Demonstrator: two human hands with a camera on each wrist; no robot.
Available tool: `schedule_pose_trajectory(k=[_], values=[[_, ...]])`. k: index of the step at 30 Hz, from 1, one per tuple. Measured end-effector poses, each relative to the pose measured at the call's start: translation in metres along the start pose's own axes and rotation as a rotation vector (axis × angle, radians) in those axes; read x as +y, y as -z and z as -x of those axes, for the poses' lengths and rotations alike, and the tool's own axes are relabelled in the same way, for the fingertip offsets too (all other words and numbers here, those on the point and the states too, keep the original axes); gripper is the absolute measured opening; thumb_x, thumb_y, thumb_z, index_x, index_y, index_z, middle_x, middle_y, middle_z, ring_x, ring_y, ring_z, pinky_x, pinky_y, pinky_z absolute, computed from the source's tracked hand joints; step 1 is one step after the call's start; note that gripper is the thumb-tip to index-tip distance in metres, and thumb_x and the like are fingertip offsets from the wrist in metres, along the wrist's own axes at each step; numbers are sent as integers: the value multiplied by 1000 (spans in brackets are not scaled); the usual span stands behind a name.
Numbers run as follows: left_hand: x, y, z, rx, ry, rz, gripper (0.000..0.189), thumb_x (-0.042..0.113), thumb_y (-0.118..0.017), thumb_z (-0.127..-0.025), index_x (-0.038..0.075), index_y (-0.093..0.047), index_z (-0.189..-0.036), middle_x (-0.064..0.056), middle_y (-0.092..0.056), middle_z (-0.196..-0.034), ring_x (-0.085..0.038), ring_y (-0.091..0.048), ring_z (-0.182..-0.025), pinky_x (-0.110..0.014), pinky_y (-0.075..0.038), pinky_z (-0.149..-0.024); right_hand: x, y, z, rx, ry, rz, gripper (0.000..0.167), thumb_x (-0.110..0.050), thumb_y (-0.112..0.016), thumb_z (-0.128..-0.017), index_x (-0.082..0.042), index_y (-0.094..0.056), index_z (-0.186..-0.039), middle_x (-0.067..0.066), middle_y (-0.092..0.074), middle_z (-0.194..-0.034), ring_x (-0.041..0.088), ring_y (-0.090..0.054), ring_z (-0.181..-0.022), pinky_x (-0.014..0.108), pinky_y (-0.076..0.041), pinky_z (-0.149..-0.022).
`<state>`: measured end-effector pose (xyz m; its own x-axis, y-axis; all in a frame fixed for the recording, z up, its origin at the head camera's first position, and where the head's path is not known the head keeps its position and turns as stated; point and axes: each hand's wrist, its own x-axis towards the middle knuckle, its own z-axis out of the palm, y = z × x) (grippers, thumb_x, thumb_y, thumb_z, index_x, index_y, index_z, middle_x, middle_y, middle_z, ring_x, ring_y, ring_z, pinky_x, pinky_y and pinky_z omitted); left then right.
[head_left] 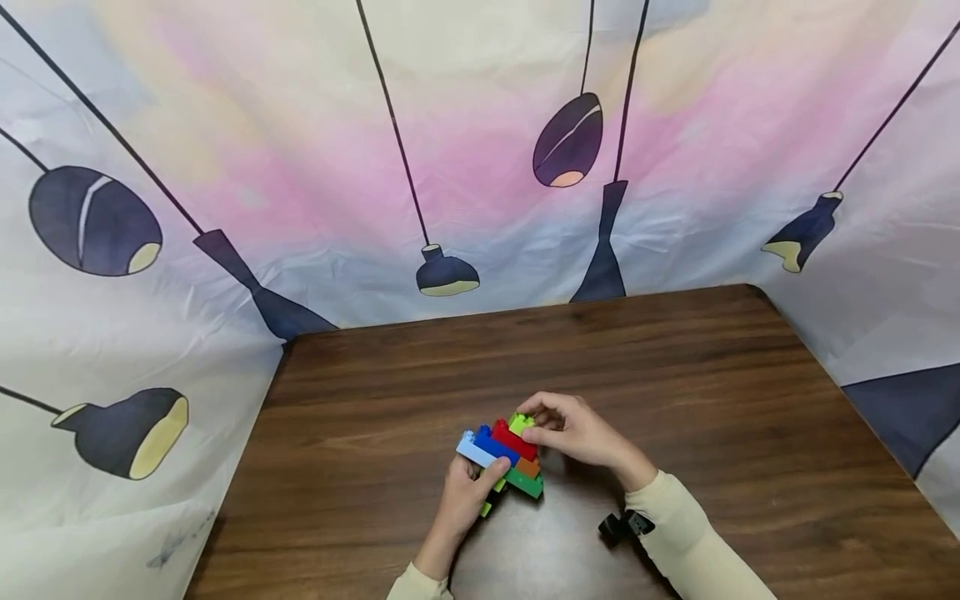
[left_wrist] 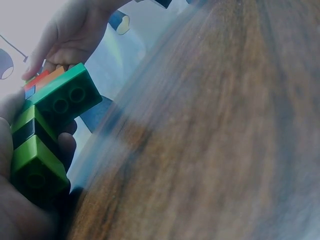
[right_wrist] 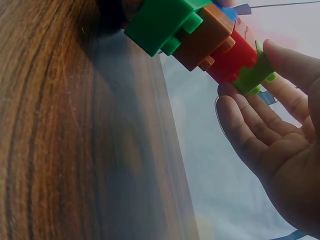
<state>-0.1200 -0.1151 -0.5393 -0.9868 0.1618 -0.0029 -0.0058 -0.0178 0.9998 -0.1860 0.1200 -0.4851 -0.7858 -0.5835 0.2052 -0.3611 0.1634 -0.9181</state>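
A built-up stack of toy building blocks (head_left: 497, 447) is held between both hands over the table. It joins light blue, dark blue, red, orange-brown and green blocks. Below the green block (left_wrist: 75, 95), lime and black blocks form a narrow stem, seen in the left wrist view. My left hand (head_left: 467, 492) grips the stack from below, thumb over its front face. At the upper end, my right hand (head_left: 576, 429) pinches the lime block (right_wrist: 254, 75) between thumb and fingers, and that block sits against the red block (right_wrist: 235, 55).
The dark wood-grain table (head_left: 360, 500) spreads under both hands. A cloth backdrop (head_left: 315, 125) printed with hanging lamps rises behind and at the sides. A small black device (head_left: 626, 527) is worn at the right wrist, by the cream sleeve (head_left: 682, 533).
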Motion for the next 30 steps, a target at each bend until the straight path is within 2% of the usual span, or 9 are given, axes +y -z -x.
schedule_pose_trajectory(k=[10,17,30], values=[[2,1,-8,-12,-37,-7,50,14,-73,-101,-7,-53,-141,-19,-68,-130,-15,-67,-112,-25,-53,-98,-3,5,-4,-9,3,21,25,-14,-76,-99,-8,-72,-123,4,-74,-106,18,-69,-89,33,-60,-73],[-2,2,-1,-2,15,-19,54,15,-73,-101,-9,-51,-143,-22,-66,-133,-14,-66,-114,-24,-52,-99,0,-1,1,-35,17,42,25,-15,-75,-100,-7,-72,-124,4,-74,-109,17,-69,-90,33,-60,-76],[0,1,0,21,-9,-27,47,13,-73,-100,-8,-55,-138,-20,-69,-128,-14,-67,-111,-24,-52,-98,0,-2,-1,-21,38,36,24,-13,-77,-98,-7,-73,-121,4,-75,-107,17,-70,-89,33,-60,-74]])
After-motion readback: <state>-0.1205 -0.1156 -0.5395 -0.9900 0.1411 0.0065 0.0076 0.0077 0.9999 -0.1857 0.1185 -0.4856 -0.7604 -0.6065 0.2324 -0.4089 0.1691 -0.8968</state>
